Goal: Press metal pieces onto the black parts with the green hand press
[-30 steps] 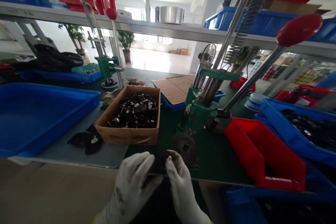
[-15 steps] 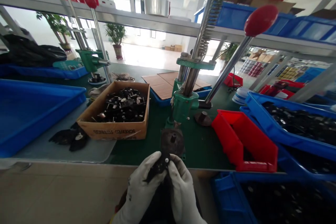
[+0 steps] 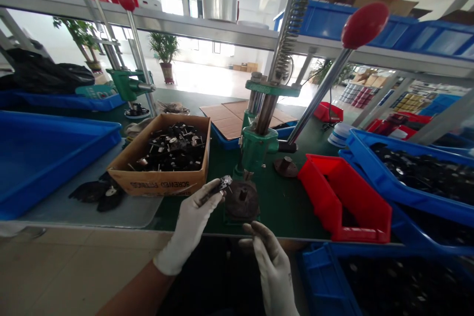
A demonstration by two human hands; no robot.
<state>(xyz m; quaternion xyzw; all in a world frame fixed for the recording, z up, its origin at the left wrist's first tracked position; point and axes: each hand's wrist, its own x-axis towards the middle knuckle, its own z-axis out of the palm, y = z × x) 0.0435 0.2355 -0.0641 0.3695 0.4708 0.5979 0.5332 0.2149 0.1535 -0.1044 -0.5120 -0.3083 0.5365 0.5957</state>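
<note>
Head view: left hand (image 3: 190,222) farther forward

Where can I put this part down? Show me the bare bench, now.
Green bench mat lies bare between the press base and the red bin. The grey sheet has room in front of the cardboard box. Crowded: the box, the blue crates on the right.

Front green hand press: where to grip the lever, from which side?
Grip the red knob at the top end of the steel lever, coming from the right and above. The lever slants up and right from the green press, so the knob stands clear of the spring column and is its widest part.
</note>
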